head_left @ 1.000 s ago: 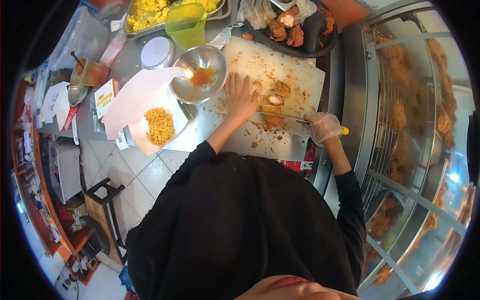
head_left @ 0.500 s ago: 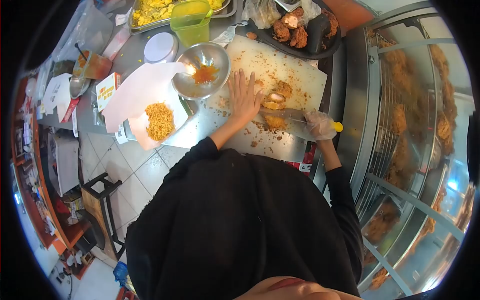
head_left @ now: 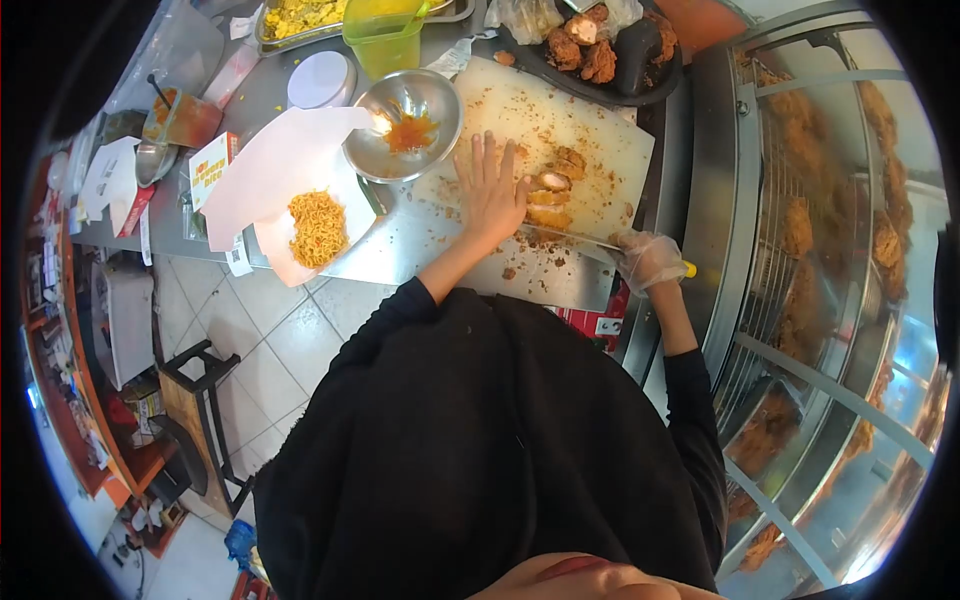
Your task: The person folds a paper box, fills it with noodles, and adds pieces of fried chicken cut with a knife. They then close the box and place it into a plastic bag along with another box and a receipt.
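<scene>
My left hand [head_left: 491, 195] lies flat with spread fingers on the white cutting board [head_left: 620, 150], its thumb side beside the sliced fried chicken [head_left: 549, 198]. The chicken is in a short row of pieces, with pale meat showing at the cut faces. In a clear plastic glove, my right hand [head_left: 650, 262] is wrapped around the handle of a knife [head_left: 580, 241]; the yellow handle end sticks out to the right. The blade points left, along the near end of the chicken row. Brown crumbs are scattered over the board.
Left of the board sits a metal bowl [head_left: 377, 165] with orange sauce. Beside it are noodles [head_left: 318, 229] in a paper-lined box [head_left: 268, 190]. A black tray [head_left: 640, 92] of fried chicken and a green container [head_left: 384, 47] stand behind. A glass display cabinet [head_left: 722, 190] borders the right.
The knife and my right hand have come slightly nearer to my body, and the cut faces of the slices show more. My left hand has stayed flat on the board.
</scene>
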A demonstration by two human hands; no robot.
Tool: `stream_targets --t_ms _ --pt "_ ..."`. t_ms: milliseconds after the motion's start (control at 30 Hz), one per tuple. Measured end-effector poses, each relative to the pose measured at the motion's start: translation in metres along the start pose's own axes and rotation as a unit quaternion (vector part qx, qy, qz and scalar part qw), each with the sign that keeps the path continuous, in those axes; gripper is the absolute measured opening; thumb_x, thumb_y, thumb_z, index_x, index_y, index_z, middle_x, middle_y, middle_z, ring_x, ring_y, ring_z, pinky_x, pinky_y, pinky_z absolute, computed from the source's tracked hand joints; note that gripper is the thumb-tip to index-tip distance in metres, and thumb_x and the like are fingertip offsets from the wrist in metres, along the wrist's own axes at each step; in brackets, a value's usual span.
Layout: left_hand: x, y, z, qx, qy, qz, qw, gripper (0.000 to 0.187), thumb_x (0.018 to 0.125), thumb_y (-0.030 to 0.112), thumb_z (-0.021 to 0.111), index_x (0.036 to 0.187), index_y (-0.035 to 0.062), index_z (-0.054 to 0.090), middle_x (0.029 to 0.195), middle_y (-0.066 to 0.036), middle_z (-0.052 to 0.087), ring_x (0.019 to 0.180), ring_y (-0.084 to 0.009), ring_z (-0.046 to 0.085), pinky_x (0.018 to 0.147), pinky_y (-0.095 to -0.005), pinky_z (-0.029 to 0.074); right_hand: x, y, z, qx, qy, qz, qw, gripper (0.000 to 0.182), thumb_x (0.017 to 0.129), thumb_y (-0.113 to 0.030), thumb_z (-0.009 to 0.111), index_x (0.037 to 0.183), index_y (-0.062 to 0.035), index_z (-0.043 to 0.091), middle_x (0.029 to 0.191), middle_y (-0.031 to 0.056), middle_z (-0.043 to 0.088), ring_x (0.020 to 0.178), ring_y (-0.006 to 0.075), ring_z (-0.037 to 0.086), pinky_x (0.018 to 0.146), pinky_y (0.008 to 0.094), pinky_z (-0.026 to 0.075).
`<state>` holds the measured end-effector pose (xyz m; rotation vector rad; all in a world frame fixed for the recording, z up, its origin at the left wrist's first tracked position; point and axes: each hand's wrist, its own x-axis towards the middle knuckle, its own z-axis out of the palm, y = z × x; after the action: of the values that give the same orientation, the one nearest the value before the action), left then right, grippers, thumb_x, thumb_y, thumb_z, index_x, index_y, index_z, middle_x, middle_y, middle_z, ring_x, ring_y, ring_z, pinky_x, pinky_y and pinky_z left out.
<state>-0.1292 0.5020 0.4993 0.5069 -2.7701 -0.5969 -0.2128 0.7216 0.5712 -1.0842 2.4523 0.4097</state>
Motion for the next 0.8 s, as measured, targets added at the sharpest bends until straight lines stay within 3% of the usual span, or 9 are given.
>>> stream_targets --t_ms 33,167,267,567,633,667,733,800 --pt "0.002 0.000 0.001 -0.009 0.039 0.016 0.999 0.052 0.082 0.031 0.040 0.124 0.0024 0.031 0.131 -0.024 0.017 0.124 -0.0368 0.008 0.096 -0.0549 0.005 0.003 0.003 0.005 -0.006 0.016 -0.020 1.000 0.025 0.078 -0.034 0.048 0.080 -0.0114 0.058 0.073 0.0088 0.058 0.069 0.0264 0.058 0.062 0.0370 0.046" --pt "0.004 -0.004 0.013 -0.019 0.021 0.018 0.999 0.052 0.082 0.031 0.040 0.126 0.0052 0.030 0.133 -0.023 0.015 0.125 -0.0366 0.007 0.096 -0.0555 0.004 0.012 0.005 0.025 0.000 -0.016 -0.011 1.000 0.021 0.075 -0.031 0.051 0.079 -0.0113 0.056 0.072 0.0093 0.058 0.068 0.0266 0.058 0.061 0.0375 0.046" --pt "0.004 -0.004 0.012 -0.012 0.026 0.039 0.999 0.052 0.082 0.031 0.039 0.127 0.0068 0.028 0.133 -0.022 0.014 0.125 -0.0366 0.006 0.095 -0.0559 0.003 0.013 0.005 0.037 0.007 0.016 -0.012 1.000 0.018 0.073 -0.028 0.053 0.076 -0.0110 0.054 0.071 0.0092 0.058 0.068 0.0266 0.057 0.059 0.0375 0.046" --pt "-0.004 -0.007 0.009 -0.058 0.067 0.056 0.994 0.049 0.084 0.031 0.037 0.123 0.0030 0.031 0.130 -0.022 0.018 0.124 -0.0377 0.008 0.096 -0.0546 0.005 0.005 0.005 0.050 0.001 0.219 -0.024 0.975 0.014 0.066 -0.022 0.055 0.073 -0.0100 0.053 0.073 0.0079 0.057 0.065 0.0260 0.057 0.055 0.0365 0.045" --pt "0.000 -0.005 -0.004 -0.165 0.098 0.126 0.973 0.041 0.083 0.024 0.041 0.117 0.0030 0.037 0.123 -0.021 0.029 0.120 -0.0367 0.020 0.097 -0.0509 0.013 0.005 0.006 0.024 0.009 0.074 0.011 0.997 0.018 0.068 -0.026 0.056 0.072 -0.0084 0.055 0.072 0.0089 0.057 0.063 0.0259 0.056 0.055 0.0352 0.044" --pt "0.002 -0.004 -0.013 -0.162 0.107 0.125 0.973 0.041 0.083 0.024 0.041 0.117 0.0030 0.037 0.123 -0.021 0.029 0.120 -0.0367 0.020 0.097 -0.0509 0.013 0.002 0.008 0.007 0.004 0.081 0.006 0.997 0.018 0.068 -0.026 0.056 0.072 -0.0084 0.055 0.072 0.0089 0.057 0.063 0.0259 0.056 0.055 0.0352 0.044" --pt "0.001 0.004 -0.050 -0.262 0.164 0.207 0.928 0.034 0.081 0.016 0.046 0.112 0.0034 0.041 0.114 -0.017 0.041 0.110 -0.0342 0.036 0.093 -0.0442 0.026 -0.007 0.006 -0.029 0.073 0.037 0.016 0.996 0.028 0.076 -0.036 0.048 0.080 -0.0103 0.057 0.078 0.0123 0.059 0.074 0.0270 0.058 0.064 0.0349 0.045" --pt "-0.004 0.006 -0.076 -0.269 0.200 0.197 0.921 0.033 0.080 0.014 0.047 0.111 0.0034 0.042 0.110 -0.015 0.044 0.104 -0.0327 0.040 0.090 -0.0414 0.030 0.009 0.015 -0.032 0.073 0.092 0.030 0.993 0.033 0.075 -0.040 0.048 0.081 -0.0090 0.057 0.078 0.0129 0.059 0.074 0.0273 0.058 0.065 0.0358 0.045"
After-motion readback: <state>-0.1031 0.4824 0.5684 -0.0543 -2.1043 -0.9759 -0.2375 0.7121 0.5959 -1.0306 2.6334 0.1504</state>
